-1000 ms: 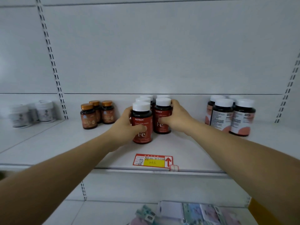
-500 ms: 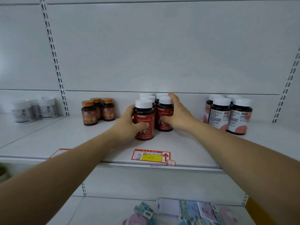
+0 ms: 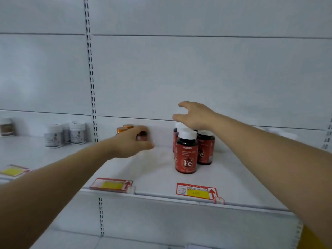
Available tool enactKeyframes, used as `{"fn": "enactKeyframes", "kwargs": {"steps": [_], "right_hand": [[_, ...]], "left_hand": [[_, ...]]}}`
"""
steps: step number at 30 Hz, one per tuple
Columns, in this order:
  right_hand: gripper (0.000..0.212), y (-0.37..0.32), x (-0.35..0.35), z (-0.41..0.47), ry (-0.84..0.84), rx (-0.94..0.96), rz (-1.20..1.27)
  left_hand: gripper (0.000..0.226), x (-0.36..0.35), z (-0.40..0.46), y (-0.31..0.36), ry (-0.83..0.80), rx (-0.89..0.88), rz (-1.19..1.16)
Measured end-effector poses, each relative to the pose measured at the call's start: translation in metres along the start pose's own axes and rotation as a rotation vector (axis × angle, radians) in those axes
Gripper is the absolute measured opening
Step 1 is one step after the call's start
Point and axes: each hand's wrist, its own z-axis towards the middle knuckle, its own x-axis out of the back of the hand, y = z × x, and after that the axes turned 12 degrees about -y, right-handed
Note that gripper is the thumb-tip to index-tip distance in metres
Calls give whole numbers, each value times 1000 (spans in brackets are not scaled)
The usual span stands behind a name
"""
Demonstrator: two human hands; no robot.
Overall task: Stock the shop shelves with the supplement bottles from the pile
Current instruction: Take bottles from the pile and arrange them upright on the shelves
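Bottles point(image 3: 186, 151) just under right hand point(image 3: 195, 115)

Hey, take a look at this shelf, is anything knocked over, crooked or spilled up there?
Nothing stands out. The red Fe bottles stand upright in a tight cluster on the shelf, caps on. The orange-capped bottles and white jars are upright too. The price tags lie flat at the front edge. No spills show.

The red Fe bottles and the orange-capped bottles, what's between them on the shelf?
Bare shelf; only the left hand hovers there, head view.
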Motion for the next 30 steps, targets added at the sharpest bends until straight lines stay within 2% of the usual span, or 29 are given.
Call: {"fn": "enactKeyframes", "kwargs": {"steps": [2,5,10,16,18,21,26,30], "right_hand": [[70,-46,-11,14,-43,52,-58],[70,-130,-47,40,-102,158,-104],[68,-314,-129,80,-188,396,-102],[68,-557,-240,86,-294,724,-43],[66,-625,-278,79,-340,829,1],[63,-707,-342,69,-420,954,29],[66,-802,-460,92,-601,959,-54],[65,-860,-540,146,-655,905,-83]], "left_hand": [[60,28,-25,-26,25,58,35],[69,72,-74,-83,93,181,164],[72,142,-189,-198,148,381,329],[66,201,-334,-329,179,663,315],[61,213,-372,-367,175,731,318],[65,230,-418,-428,192,868,281],[67,240,-469,-545,239,1024,121],[68,258,-484,-648,248,1070,35]]}}
